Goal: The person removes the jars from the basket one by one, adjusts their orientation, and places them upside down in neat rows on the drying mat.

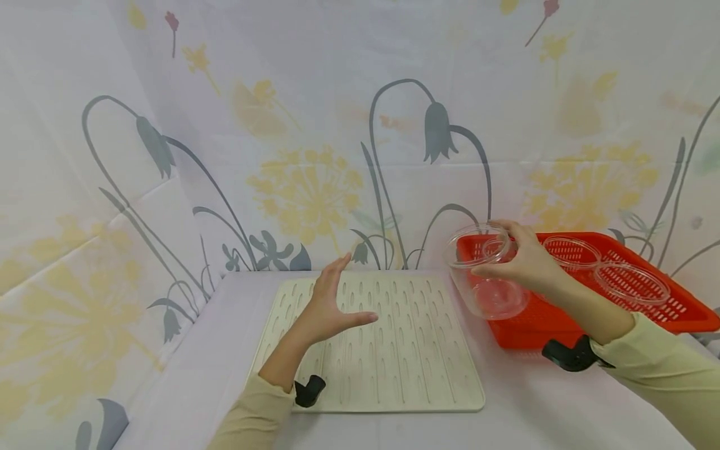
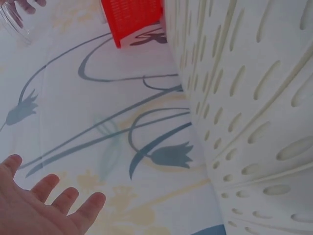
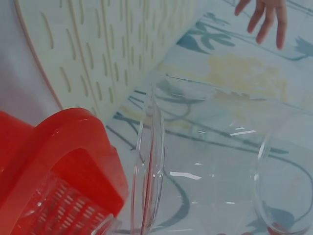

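Note:
My right hand (image 1: 520, 259) grips a clear glass tumbler (image 1: 484, 275) by its rim, tilted in the air over the left corner of a red basket (image 1: 692, 315). In the right wrist view the tumbler (image 3: 210, 181) fills the frame beside the red basket (image 3: 58, 161). My left hand (image 1: 329, 306) hovers open, fingers spread, above a cream drying mat (image 1: 394, 369) with slotted grooves. From the left wrist camera I see the fingers (image 2: 49, 203) spread out, holding nothing, and the mat (image 2: 254, 98).
Two shallow clear dishes (image 1: 632, 281) lie inside the red basket. A floral cloth (image 1: 315, 125) covers the table and rises as walls behind and on the left. Black wrist-camera mounts (image 1: 568, 356) sit on both sleeves.

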Available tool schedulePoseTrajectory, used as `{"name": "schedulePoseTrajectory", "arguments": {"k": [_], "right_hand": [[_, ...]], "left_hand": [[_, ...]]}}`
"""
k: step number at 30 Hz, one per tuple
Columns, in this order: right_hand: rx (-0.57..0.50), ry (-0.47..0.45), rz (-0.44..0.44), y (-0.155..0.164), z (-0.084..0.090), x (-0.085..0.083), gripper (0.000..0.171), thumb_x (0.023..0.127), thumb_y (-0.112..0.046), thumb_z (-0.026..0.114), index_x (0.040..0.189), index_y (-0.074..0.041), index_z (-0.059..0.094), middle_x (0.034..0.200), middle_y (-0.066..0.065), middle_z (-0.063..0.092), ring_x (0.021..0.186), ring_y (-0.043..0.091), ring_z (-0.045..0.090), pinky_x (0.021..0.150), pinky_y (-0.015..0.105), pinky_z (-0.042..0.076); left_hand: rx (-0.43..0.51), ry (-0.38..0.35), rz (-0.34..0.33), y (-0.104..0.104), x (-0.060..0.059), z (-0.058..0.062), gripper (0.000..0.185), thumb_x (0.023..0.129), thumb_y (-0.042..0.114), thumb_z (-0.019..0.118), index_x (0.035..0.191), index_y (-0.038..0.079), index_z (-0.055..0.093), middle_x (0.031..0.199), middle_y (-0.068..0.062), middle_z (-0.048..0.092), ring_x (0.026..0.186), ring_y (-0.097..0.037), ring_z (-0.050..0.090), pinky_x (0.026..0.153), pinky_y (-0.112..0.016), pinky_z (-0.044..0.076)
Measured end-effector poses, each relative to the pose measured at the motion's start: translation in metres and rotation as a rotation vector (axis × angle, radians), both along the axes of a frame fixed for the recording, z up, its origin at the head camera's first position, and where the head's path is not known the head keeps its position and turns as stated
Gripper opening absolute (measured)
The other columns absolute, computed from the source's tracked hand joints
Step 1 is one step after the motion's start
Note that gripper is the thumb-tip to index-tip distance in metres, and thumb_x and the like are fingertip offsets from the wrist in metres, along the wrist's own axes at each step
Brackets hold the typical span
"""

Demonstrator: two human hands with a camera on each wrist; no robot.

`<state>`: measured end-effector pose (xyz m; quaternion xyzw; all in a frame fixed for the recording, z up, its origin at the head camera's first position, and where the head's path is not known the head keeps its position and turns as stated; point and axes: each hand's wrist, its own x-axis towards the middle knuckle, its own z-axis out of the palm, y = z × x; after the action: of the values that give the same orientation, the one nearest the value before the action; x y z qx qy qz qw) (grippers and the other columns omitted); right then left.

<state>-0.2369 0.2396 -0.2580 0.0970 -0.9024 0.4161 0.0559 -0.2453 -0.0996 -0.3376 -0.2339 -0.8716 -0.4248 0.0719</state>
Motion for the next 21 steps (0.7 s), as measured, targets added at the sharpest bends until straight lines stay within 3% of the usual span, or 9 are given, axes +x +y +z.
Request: {"name": "schedulePoseTrajectory", "arguments": {"k": [12,17,21], "right_hand": [[0.028,0.043,0.042,-0.018,-0.005,-0.002,0.093,0.072,-0.034,0.080,0.144,-0.009,0.027,0.133,0.025,0.028,0.116,0.044,0.033,0.084,0.059,0.044],[0.035,0.078,0.070,-0.023,-0.007,-0.004,0.092,0.070,-0.031,0.082,0.143,-0.008,0.031,0.133,0.025,0.029,0.116,0.043,0.033,0.088,0.064,0.039],[0.054,0.070,0.075,-0.028,-0.007,-0.004,0.092,0.069,-0.031,0.082,0.143,-0.011,0.031,0.135,0.025,0.027,0.117,0.043,0.033,0.088,0.064,0.038]], "left_hand": [[0.017,-0.049,-0.045,0.013,0.000,0.001,0.106,0.068,0.048,0.079,0.149,0.033,0.011,0.152,0.002,0.011,0.137,-0.024,0.014,0.099,-0.059,0.029],[0.016,-0.028,-0.065,0.019,-0.001,0.001,0.106,0.069,0.048,0.078,0.150,0.027,0.012,0.152,-0.001,0.012,0.137,-0.026,0.015,0.099,-0.059,0.029],[0.020,-0.044,-0.071,0.025,-0.003,0.001,0.106,0.069,0.049,0.078,0.149,0.033,0.011,0.152,0.000,0.012,0.138,-0.024,0.012,0.100,-0.058,0.028]]}}
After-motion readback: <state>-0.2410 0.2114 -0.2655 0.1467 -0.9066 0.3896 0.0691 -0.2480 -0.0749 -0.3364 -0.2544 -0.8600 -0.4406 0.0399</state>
